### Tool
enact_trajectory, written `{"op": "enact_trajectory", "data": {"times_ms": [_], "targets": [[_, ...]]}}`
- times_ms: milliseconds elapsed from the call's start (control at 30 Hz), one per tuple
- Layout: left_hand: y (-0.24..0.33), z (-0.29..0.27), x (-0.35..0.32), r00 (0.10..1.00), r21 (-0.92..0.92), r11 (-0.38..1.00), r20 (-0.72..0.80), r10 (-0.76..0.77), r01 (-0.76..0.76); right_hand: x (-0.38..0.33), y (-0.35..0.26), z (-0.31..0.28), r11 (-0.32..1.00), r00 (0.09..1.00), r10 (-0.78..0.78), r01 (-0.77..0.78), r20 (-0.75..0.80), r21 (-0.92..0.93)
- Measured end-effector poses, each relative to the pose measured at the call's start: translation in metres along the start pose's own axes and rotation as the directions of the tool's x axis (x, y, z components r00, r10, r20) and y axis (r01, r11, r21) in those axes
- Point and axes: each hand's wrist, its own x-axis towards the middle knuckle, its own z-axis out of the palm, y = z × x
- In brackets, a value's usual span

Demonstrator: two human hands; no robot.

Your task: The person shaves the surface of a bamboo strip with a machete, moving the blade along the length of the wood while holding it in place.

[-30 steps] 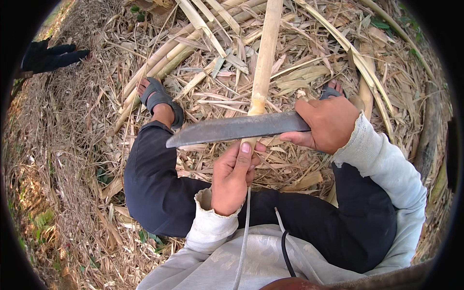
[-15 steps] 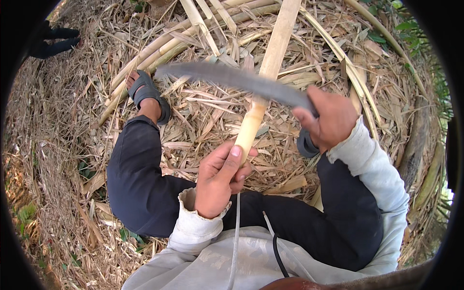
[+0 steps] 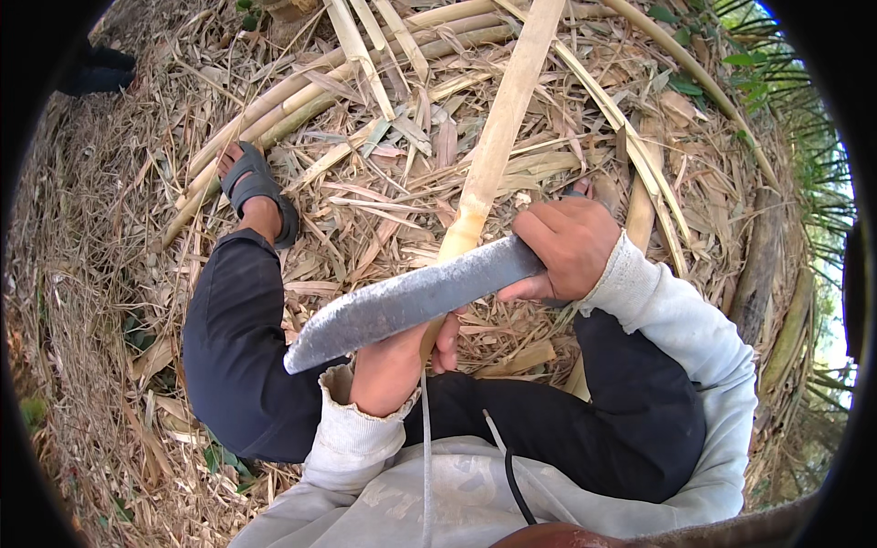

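The knife (image 3: 416,301) has come back down. Half a second ago it was lifted high, near the top of the frame, and now the blade lies flat across the pole (image 3: 498,146) again, just above the left hand (image 3: 393,365). So it looks like one chop is over and the blade is back on the wood, low on the pole near its cut end.

The right hand (image 3: 571,247) is shut tight around the knife handle, at the middle right of the frame. The left hand is wrapped around the bottom end of the pole, in the middle of the frame, with the blade touching or just over its fingers. The pole runs from that hand up to the top edge.

Counting: one knife, one pole being held, two hands. One foot in a sandal (image 3: 256,187) shows at the upper left. A few more long stalks (image 3: 301,100) lie on the ground (image 3: 100,274) in the upper left, about four or five, but they overlap so I cannot count them well. Dry leaves cover the ground all around.
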Motion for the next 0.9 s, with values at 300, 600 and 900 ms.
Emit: {"op": "enact_trajectory", "data": {"times_ms": [300, 600, 900], "targets": [[0.006, -0.001, -0.003, 0.998, -0.038, 0.999, 0.05, -0.032, 0.034, 0.006, -0.004, 0.01, 0.993, 0.995, -0.061, 0.069, -0.078, 0.096], [0.013, -0.006, -0.003, 0.979, -0.126, 0.977, 0.127, -0.157, 0.173, 0.004, 0.008, -0.004, 1.0, 0.998, -0.016, 0.015, -0.06, -0.013], [0.013, -0.002, 0.002, 0.985, -0.141, 0.979, 0.108, -0.132, 0.147, -0.016, 0.044, -0.004, 0.921, 0.895, 0.386, -0.388, -0.223, 0.035]]}}
